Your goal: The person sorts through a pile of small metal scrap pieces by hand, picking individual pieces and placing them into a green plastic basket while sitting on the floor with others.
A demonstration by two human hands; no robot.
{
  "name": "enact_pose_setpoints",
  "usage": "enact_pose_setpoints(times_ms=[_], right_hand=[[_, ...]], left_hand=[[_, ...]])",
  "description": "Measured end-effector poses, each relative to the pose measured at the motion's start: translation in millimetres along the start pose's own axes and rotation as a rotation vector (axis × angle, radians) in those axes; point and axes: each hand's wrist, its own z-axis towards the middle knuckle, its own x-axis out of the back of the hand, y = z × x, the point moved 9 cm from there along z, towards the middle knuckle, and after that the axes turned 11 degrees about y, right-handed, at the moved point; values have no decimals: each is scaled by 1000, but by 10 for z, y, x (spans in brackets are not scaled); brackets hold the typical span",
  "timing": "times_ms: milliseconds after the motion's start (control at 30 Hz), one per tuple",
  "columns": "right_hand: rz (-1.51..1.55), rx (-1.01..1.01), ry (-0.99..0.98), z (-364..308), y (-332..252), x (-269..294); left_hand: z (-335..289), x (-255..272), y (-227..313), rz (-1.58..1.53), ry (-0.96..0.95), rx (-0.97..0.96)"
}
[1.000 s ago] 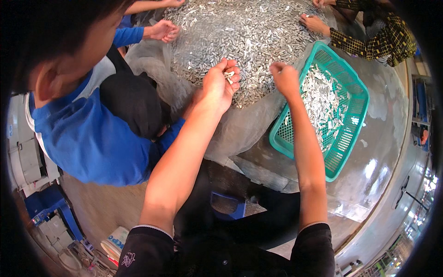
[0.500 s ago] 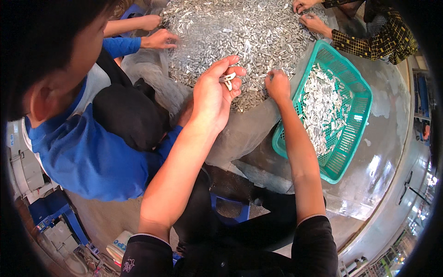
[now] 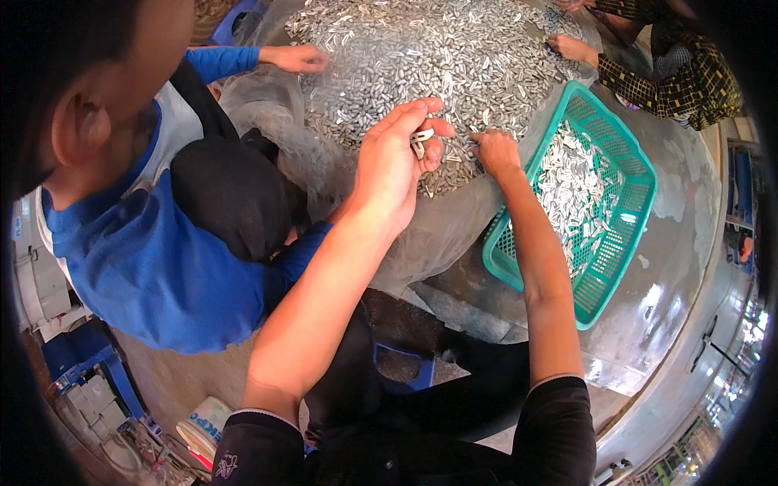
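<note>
Left fingers (image 3: 440, 128) curled round pale pieces (image 3: 419, 147); right fingers (image 3: 483, 140), grip unclear, near basket rim (image 3: 555, 116).

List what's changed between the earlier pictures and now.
A co-worker's bare forearm, seen before at upper left, is out of view now. Relative to the green basket, the right hand has shifted slightly left and down, at the near edge of the pile of small pieces. The left hand still holds pale pieces; the basket stays put.
</note>
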Motion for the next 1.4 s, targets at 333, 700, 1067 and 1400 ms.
enact_pose_setpoints(times_ms=[333, 700, 1067, 1400], right_hand=[[520, -353, 44, 31, 480, -21], [1310, -673, -310, -107, 335, -159], [2082, -1088, -109, -201, 738, -638], [179, -303, -223, -60, 46, -188]], left_hand=[[35, 57, 36, 10, 32, -28], [4, 51, 77, 37, 53, -38], [-18, -98, -69, 35, 0, -24], [2, 31, 7, 55, 41, -62]])
